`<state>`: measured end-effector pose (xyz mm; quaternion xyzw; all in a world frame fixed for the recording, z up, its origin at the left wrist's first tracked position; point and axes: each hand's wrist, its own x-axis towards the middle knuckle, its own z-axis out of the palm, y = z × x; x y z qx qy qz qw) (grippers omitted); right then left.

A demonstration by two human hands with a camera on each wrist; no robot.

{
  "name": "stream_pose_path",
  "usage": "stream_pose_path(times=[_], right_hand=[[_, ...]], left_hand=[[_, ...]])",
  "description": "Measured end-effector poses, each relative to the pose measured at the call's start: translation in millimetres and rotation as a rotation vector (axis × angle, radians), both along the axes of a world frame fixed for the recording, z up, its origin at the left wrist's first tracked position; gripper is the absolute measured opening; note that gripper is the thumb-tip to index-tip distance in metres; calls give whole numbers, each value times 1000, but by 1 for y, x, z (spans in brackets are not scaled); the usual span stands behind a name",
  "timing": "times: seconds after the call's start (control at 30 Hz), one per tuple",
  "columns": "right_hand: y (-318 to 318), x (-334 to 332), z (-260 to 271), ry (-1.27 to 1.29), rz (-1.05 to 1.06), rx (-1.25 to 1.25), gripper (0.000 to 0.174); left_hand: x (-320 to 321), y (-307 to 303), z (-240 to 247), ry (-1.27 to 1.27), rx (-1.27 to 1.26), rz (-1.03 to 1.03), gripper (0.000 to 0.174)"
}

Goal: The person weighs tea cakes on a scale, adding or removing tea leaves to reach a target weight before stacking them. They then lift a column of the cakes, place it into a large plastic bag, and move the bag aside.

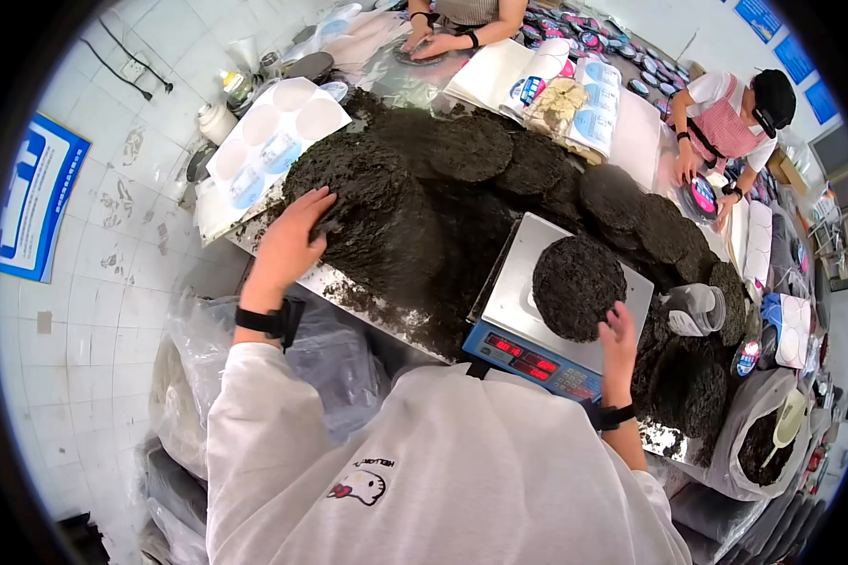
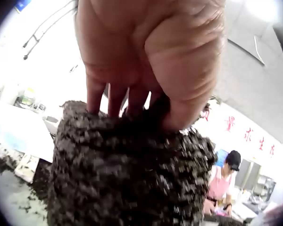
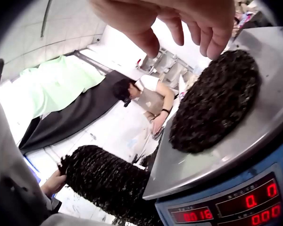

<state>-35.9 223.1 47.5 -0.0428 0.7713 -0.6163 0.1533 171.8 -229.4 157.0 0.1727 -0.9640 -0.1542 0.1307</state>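
Observation:
My left hand [image 1: 290,243] is at the top of a tall, dark pile of what looks like dried seaweed [image 1: 358,198]. In the left wrist view, thumb and fingers [image 2: 117,101] dig into the pile's top and pinch dark, flaky seaweed between them. A round seaweed cake [image 1: 579,287] lies on the metal pan of a blue digital scale [image 1: 528,363] with lit red digits. My right hand [image 1: 618,348] hovers by the cake's near right edge, fingers loosely bent and holding nothing. In the right wrist view the cake [image 3: 217,101] shows just below the fingertips.
More round cakes [image 1: 617,198] lie in an overlapping row behind the scale. A clear plastic jar [image 1: 695,311] lies to its right, near a bag with a pale green scoop [image 1: 790,419]. Printed label sheets [image 1: 275,141] are at the left. Two other people work across the table.

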Motion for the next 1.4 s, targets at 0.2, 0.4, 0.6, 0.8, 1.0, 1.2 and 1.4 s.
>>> stream_pose_path(times=[0.2,0.4,0.6,0.8,1.0,1.2,1.4], right_hand=[[-61,38,50,430,409,142,45],[-70,46,66,504,476,181,42],[-68,44,69,576,512,225,38],[-86,27,89,544,463,113,36],[-150,13,117,428,589,31,29],[-243,10,123,877,769,-4,15],[-281,14,114,1068,937,211,13]], left_hand=[[-10,-10,3,200,-65,239,39],[-11,-22,17,285,-343,7,42],[-5,-18,24,421,-457,-113,49],[-4,41,33,551,-551,-179,36],[21,46,-19,326,-426,-95,44],[20,60,-32,353,-309,19,62],[25,67,-28,241,-230,50,67]])
